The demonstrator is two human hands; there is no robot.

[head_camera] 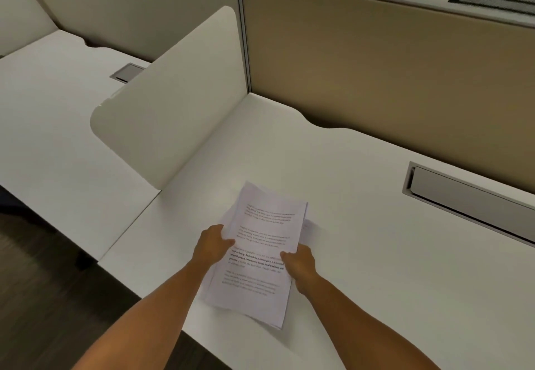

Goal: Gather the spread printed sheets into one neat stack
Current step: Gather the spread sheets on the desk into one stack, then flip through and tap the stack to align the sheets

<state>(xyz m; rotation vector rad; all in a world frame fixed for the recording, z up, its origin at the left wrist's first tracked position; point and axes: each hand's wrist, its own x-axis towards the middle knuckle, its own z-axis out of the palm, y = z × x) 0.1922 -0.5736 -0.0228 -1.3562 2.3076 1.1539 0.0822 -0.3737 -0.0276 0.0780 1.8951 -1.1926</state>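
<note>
Both hands (212, 243) (299, 264) around sheets (260, 254)

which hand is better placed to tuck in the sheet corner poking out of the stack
Right. The stray sheet corner juts from the right edge of the stack, just above the right hand, which grips that same edge. The left hand holds the opposite edge and would likely have to cross over.
</note>
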